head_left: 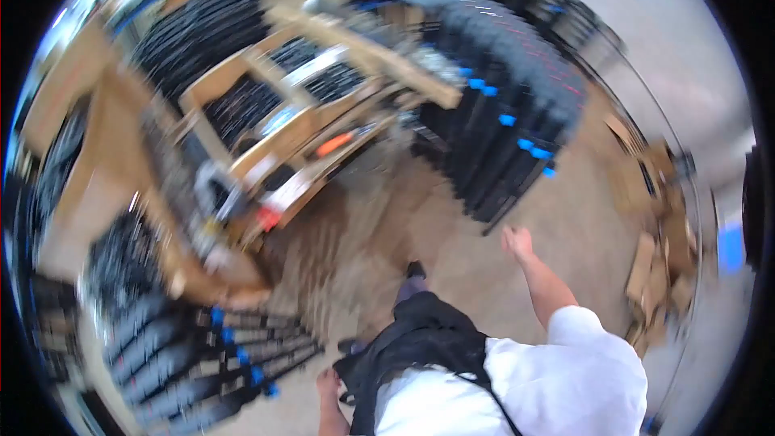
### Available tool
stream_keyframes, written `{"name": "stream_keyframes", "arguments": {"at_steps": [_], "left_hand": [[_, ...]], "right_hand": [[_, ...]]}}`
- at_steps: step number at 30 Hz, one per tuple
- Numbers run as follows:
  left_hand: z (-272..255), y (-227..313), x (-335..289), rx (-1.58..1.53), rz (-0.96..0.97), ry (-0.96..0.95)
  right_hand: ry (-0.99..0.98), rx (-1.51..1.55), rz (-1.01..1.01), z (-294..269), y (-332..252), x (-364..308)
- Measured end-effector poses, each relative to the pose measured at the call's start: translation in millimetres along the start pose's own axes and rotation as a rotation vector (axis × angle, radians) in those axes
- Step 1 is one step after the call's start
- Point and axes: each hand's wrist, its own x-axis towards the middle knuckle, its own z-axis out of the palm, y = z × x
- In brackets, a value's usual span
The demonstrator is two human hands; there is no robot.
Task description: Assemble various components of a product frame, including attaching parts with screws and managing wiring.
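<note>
Foot snag: the thin black legs jutting from the grey-topped stack with blue fittings [161, 359] at the left might have caught a dark shoe [415, 270] if a step strayed their way.
Stack slip: the tall row of grey panels on black frames with blue clips [504, 105], probably the less steady, might have slid if one frame were knocked.
Edge drop: the orange-handled tool [333, 144] lay near the rim of the cluttered wooden worktop [295, 133], where a bump could have tipped it off.
Right hand: this hand [517, 242] looked loosely curled, nothing visible in it, near the tall row's lower end; blur hid how tightly it closed.
Left hand: this hand [328, 383] hung beside the black apron [420, 331]; its grip could not be told.
</note>
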Motion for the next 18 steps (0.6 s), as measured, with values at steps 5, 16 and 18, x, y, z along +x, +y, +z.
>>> {"name": "stream_keyframes", "arguments": {"at_steps": [5, 16, 18], "left_hand": [[133.7, 175.0, 23.8, -0.128, 0.109, 0.016], [503.6, 527.4, -94.1, 0.392, 0.740, -0.556], [596.2, 551.3, -158.6, 0.586, 0.879, -0.681]], "right_hand": [[0.825, 0.306, 0.161, -222.6, 18.5, 164.6], [0.614, 0.388, 0.152, -332.5, 3.3, 270.4], [0.606, 0.275, 0.205, -351.8, 49.2, 249.4]]}}
